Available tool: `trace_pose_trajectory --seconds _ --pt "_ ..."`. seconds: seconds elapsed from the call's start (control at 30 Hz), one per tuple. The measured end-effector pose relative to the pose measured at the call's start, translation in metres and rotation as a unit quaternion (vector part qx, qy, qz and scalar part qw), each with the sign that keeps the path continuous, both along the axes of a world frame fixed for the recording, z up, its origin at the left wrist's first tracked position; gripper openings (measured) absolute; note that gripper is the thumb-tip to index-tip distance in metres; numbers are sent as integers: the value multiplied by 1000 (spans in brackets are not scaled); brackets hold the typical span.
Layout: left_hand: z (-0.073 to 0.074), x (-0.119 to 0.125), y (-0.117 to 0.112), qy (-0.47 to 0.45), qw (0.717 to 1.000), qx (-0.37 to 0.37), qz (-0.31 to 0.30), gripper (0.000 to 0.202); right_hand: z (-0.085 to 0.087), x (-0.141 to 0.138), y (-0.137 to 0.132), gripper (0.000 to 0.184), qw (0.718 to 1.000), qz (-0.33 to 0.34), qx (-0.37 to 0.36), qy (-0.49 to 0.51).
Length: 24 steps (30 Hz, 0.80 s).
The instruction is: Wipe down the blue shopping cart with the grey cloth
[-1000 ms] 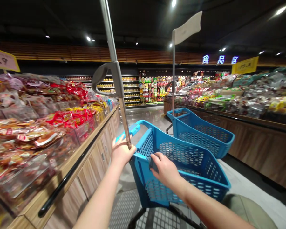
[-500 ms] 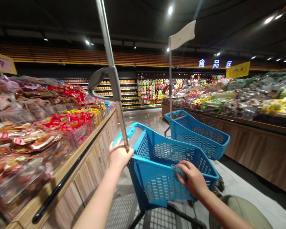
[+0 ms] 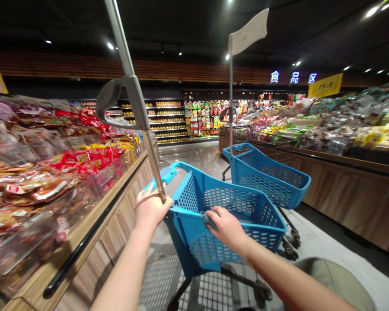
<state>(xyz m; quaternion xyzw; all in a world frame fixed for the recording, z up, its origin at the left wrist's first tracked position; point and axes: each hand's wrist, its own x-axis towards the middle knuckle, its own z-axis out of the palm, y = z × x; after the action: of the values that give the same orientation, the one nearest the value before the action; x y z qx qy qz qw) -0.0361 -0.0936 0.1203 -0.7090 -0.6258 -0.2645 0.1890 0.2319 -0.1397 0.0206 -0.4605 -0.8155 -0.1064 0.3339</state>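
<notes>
"what's in your grip?"

"my right hand [image 3: 227, 228] is closed on a grey cloth [image 3: 207, 220] at the near rim of the blue cart [image 3: 180, 226]. my fingers hide much of the cloth."

"and the left?"

"my left hand [image 3: 151, 210] is curled about the foot of the pole [image 3: 153, 160], beside the handle [image 3: 168, 174]. i can't make out how far the fingers wrap."

"where's the cart?"

"right before me. the pole's top is cut off above, and a second cart [image 3: 269, 177] stands beyond, partly hidden by mine."
</notes>
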Motion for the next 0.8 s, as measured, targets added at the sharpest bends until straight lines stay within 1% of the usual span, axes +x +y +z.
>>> trace_pose_trajectory --seconds 0.1,0.17,0.2,0.23,0.27,0.3,0.33,0.37,0.4,0.43,0.5,0.6,0.63,0.67,0.7,0.73,0.77,0.8 --pt "0 -3 -2 0 1000 -3 -4 49 -22 86 -19 32 999 -25 4 -20" --pt "1 -2 -2 -2 1000 -3 -10 46 -32 140 -28 30 999 -43 -5 -11" --pt "2 0 -2 -5 1000 -3 -11 45 -36 162 -31 28 999 -52 -8 -2" --pt "2 2 -1 -9 1000 -2 -11 44 -37 178 -32 27 998 -60 -10 8" --pt "3 4 -1 -11 1000 -1 -11 43 -37 187 -33 25 998 -67 -11 15" --pt "3 6 0 -13 1000 0 -11 43 -36 189 -32 23 997 -71 -12 17" --pt "3 9 0 -14 1000 0 -10 42 -33 184 -29 22 997 -72 -13 15" --pt "4 12 0 -16 1000 -1 -10 41 -28 171 -26 22 997 -69 -15 9" --pt "4 14 0 -18 1000 -3 -11 40 -23 152 -22 22 998 -61 -18 1" --pt "4 17 0 -19 1000 -6 -11 39 -17 126 -17 22 998 -51 -22 -5" --pt "5 21 -1 -20 1000 -14 -11 38 -3 65 -5 23 999 -35 -31 -5" --pt "6 25 -1 -18 1000 -17 -5 42 21 -29 16 28 998 -39 -28 31" --pt "6 25 0 -17 1000 -16 -3 43 27 -53 22 30 999 -28 -23 37" --pt "6 23 1 -15 1000 -15 -2 44 33 -71 27 31 999 -17 -18 42" --pt "6 21 2 -12 1000 -14 -2 45 38 -83 31 33 999 -5 -17 40" --pt "6 18 3 -7 1000 -14 -2 45 40 -89 33 33 999 4 -19 36" --pt "6 15 4 -2 1000 -13 -3 45 41 -88 34 34 999 10 -24 28" --pt "6 11 5 3 1000 -14 -2 45 39 -81 33 34 999 12 -32 17"
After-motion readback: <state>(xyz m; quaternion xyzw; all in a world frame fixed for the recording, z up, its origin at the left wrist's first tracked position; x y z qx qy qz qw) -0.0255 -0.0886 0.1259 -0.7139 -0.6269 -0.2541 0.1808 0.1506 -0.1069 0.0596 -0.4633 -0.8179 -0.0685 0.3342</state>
